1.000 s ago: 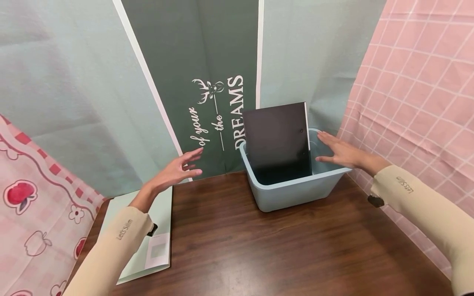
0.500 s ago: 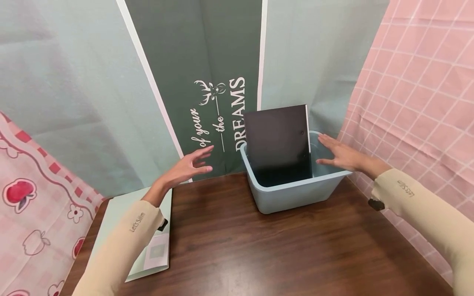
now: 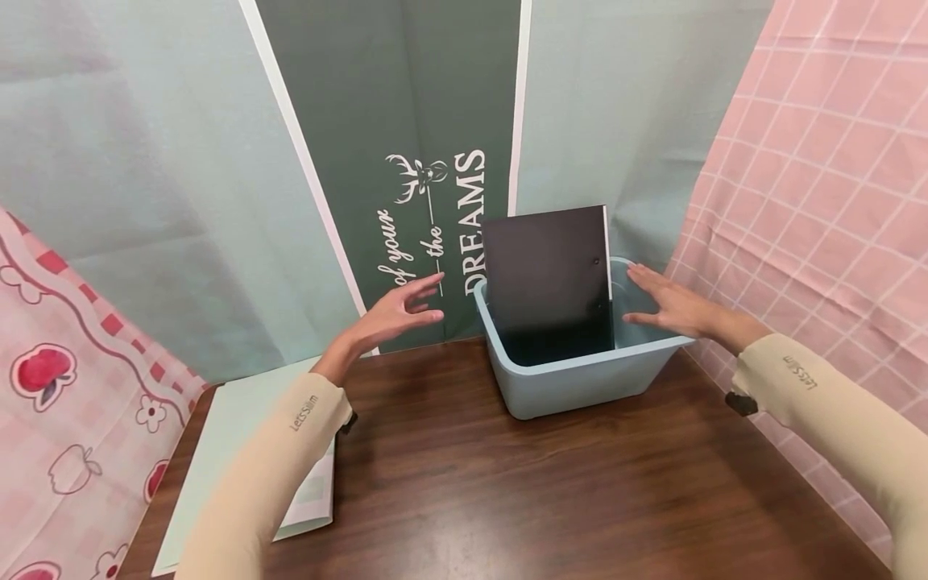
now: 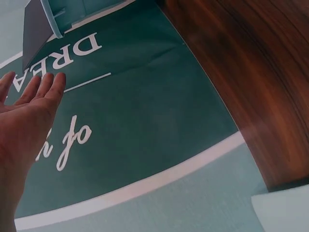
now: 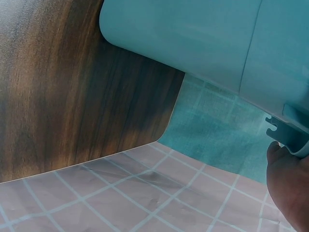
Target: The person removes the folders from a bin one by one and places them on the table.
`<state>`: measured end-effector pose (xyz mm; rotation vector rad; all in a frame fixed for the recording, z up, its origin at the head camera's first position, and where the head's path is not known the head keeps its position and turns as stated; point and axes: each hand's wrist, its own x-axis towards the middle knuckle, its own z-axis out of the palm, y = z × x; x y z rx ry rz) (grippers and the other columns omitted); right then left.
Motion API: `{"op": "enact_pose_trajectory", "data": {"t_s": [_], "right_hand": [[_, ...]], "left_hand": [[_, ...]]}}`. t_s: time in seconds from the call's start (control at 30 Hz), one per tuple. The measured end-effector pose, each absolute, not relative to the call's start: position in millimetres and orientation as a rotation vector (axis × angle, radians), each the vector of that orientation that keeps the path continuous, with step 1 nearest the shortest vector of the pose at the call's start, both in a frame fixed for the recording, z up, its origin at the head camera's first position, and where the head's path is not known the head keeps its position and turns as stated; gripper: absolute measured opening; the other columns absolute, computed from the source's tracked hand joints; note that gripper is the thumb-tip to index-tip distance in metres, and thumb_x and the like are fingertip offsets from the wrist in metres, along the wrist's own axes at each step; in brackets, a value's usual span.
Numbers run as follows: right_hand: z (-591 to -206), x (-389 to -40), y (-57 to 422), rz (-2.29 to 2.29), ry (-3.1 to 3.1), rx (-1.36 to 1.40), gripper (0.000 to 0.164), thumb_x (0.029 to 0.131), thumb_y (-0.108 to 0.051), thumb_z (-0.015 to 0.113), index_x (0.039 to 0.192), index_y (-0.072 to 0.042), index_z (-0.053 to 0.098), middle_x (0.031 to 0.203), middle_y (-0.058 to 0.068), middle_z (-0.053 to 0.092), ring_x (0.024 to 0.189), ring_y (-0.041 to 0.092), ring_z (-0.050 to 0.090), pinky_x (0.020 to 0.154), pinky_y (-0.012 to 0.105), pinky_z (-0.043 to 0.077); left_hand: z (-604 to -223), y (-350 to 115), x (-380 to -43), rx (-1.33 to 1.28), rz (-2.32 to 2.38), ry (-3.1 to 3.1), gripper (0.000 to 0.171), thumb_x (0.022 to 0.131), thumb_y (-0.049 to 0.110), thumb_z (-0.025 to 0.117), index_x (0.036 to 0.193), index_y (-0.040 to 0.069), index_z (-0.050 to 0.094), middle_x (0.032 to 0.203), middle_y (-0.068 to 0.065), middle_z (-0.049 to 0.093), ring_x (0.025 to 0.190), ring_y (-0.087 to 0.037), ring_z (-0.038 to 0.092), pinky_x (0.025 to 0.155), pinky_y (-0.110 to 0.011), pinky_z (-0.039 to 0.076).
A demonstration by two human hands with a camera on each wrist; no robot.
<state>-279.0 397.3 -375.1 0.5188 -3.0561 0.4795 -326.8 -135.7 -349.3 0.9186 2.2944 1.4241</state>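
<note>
A light blue plastic bin [image 3: 587, 388] stands on the wooden table, right of centre, in the head view. Inside it a black flat rectangular panel [image 3: 547, 278] with a white edge leans upright and sticks out above the rim. My right hand [image 3: 676, 308] is at the bin's right rim, fingers straight and thumb spread. In the right wrist view that hand [image 5: 289, 186] touches the rim from outside. Left of the bin, my left hand [image 3: 395, 312] hangs in the air with fingers extended, holding nothing; the left wrist view shows its palm [image 4: 21, 125].
A pale green folder [image 3: 210, 451] lies on the table's left side, partly hidden by my left forearm. A printed green curtain [image 3: 406, 89] closes off the back. Pink cloths hang at the left [image 3: 94, 387] and right [image 3: 819, 177].
My left hand has moved to the right, closer to the bin. The right hand, the bin and the black panel keep their places.
</note>
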Motion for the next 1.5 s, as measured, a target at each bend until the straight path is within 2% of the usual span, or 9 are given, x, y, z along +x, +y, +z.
{"op": "enact_pose_trajectory", "data": {"t_s": [0.1, 0.23, 0.5, 0.83, 1.07, 1.37, 1.5], "right_hand": [[-376.5, -279.9, 397.9, 0.478, -3.054, 0.521, 0.102, 0.097, -0.045, 0.073, 0.166, 0.007, 0.02, 0.174, 0.028, 0.011, 0.161, 0.046, 0.01, 0.126, 0.066, 0.016], [-377.5, -281.4, 398.9, 0.479, -3.049, 0.529, 0.102, 0.097, -0.045, 0.073, 0.166, 0.006, 0.02, 0.174, 0.028, 0.012, 0.161, 0.047, 0.011, 0.126, 0.066, 0.017], [-377.6, -282.7, 401.3, 0.46, -3.062, 0.519, 0.102, 0.097, -0.046, 0.073, 0.166, 0.005, 0.019, 0.174, 0.028, 0.011, 0.161, 0.047, 0.012, 0.126, 0.066, 0.017], [-378.8, -283.4, 401.7, 0.472, -3.061, 0.515, 0.102, 0.097, -0.047, 0.073, 0.167, 0.005, 0.018, 0.174, 0.028, 0.011, 0.161, 0.047, 0.011, 0.126, 0.067, 0.017], [-378.2, -283.2, 400.1, 0.486, -3.052, 0.512, 0.102, 0.097, -0.045, 0.074, 0.166, 0.005, 0.019, 0.174, 0.028, 0.012, 0.16, 0.048, 0.012, 0.126, 0.066, 0.016], [-378.3, -277.6, 396.3, 0.487, -3.051, 0.487, 0.102, 0.096, -0.045, 0.074, 0.166, 0.006, 0.02, 0.173, 0.029, 0.012, 0.16, 0.049, 0.012, 0.126, 0.067, 0.016], [-377.8, -275.6, 394.0, 0.489, -3.058, 0.472, 0.101, 0.097, -0.044, 0.074, 0.166, 0.005, 0.019, 0.174, 0.029, 0.012, 0.16, 0.048, 0.012, 0.126, 0.067, 0.016]], "left_hand": [[-348.1, -129.2, -327.1, 0.916, 1.417, 2.294, 0.075, 0.101, 0.031, 0.075, 0.166, 0.033, 0.037, 0.171, 0.0, 0.035, 0.157, -0.025, 0.036, 0.122, -0.054, 0.038], [-347.8, -122.2, -328.2, 0.917, 1.406, 2.297, 0.078, 0.101, 0.031, 0.075, 0.167, 0.029, 0.035, 0.173, 0.001, 0.032, 0.157, -0.025, 0.035, 0.124, -0.053, 0.035], [-349.3, -108.6, -337.4, 0.931, 1.402, 2.308, 0.079, 0.101, 0.031, 0.074, 0.168, 0.025, 0.034, 0.173, -0.005, 0.03, 0.157, -0.041, 0.033, 0.125, -0.055, 0.033], [-344.4, -92.0, -342.5, 0.951, 1.363, 2.345, 0.076, 0.101, 0.029, 0.074, 0.167, 0.028, 0.037, 0.173, -0.001, 0.032, 0.157, -0.022, 0.035, 0.124, -0.049, 0.036], [-343.1, -85.7, -348.9, 0.967, 1.395, 2.32, 0.078, 0.101, 0.028, 0.073, 0.168, 0.02, 0.034, 0.174, -0.004, 0.03, 0.158, -0.026, 0.033, 0.124, -0.053, 0.035], [-342.7, -73.1, -358.1, 0.956, 1.398, 2.306, 0.08, 0.1, 0.03, 0.074, 0.168, 0.021, 0.034, 0.173, -0.002, 0.03, 0.159, -0.027, 0.031, 0.123, -0.053, 0.037], [-345.1, -67.7, -362.9, 0.959, 1.391, 2.298, 0.08, 0.1, 0.031, 0.074, 0.168, 0.021, 0.034, 0.174, -0.001, 0.03, 0.159, -0.023, 0.031, 0.123, -0.051, 0.037]]}}
